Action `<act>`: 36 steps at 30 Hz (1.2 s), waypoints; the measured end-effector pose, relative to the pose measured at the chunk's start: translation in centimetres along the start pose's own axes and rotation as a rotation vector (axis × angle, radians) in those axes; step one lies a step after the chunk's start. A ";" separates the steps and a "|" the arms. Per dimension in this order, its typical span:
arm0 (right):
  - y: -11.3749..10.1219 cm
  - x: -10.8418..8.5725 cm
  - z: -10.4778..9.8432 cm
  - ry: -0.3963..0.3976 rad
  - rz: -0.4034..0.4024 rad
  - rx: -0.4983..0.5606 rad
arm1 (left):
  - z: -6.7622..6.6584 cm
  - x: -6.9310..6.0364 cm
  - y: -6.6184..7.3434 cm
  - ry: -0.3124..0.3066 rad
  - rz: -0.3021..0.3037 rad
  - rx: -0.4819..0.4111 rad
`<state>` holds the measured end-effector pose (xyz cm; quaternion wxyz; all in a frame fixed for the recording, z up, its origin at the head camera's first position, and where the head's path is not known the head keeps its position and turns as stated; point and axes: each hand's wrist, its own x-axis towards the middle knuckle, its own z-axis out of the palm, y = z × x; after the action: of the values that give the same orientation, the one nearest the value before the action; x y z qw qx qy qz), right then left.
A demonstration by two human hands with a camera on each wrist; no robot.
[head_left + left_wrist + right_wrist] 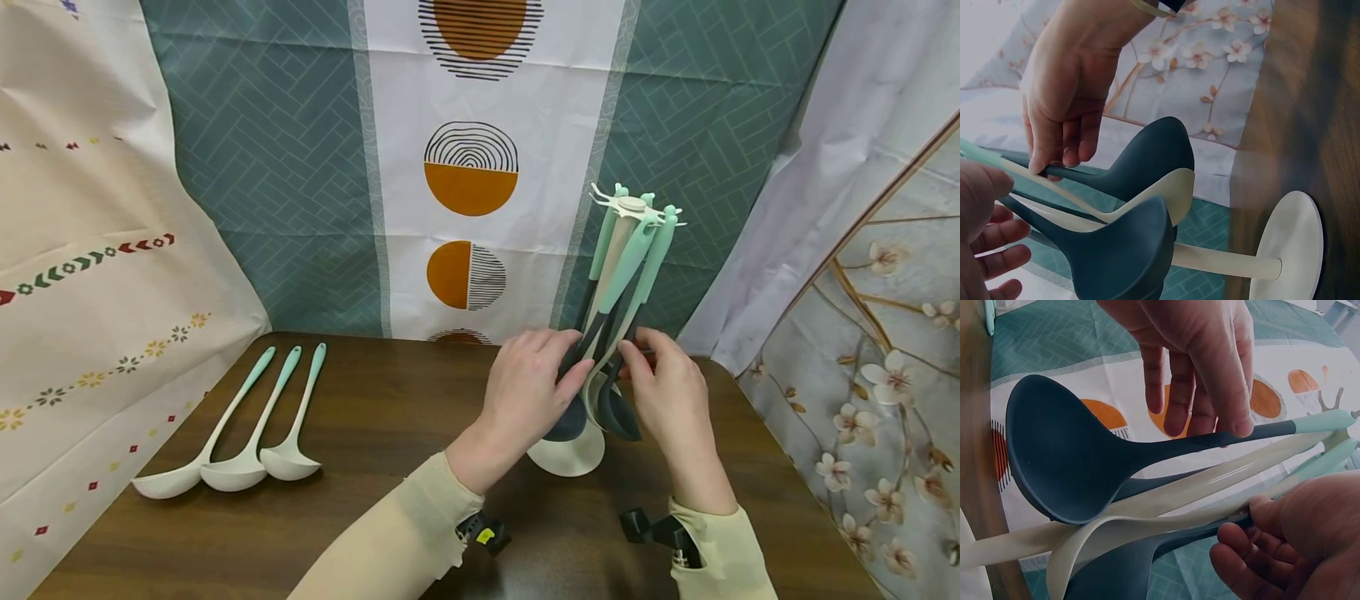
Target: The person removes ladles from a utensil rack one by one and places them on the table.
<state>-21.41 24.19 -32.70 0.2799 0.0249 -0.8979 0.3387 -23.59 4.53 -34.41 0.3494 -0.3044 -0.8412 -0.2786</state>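
On the dark wooden counter (420, 408), three mint-handled cream ladles (235, 472) lie unhung, perhaps left to do. Your left hand (527, 377) and right hand (672, 385), fingers loosely curled, pinch two navy mint-handled ladles (619, 415) that look already hung on the round-based cream rack (567, 457).

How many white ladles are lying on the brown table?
3, side by side at the left of the table: the left ladle, the middle ladle and the right ladle, nearest the stand. None there looks hidden.
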 end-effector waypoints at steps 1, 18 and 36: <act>0.0 0.0 0.0 0.000 -0.002 -0.001 | 0.0 0.0 0.0 0.001 -0.003 -0.003; 0.1 0.1 0.0 -0.002 0.009 -0.001 | 0.8 0.2 -0.1 0.033 -0.027 -0.025; 0.0 0.1 0.1 0.006 0.007 0.001 | 1.3 0.1 0.0 0.011 -0.058 -0.072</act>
<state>-21.55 24.12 -32.74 0.2815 0.0207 -0.8969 0.3405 -24.20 5.50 -35.11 0.3347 -0.2908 -0.8372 -0.3203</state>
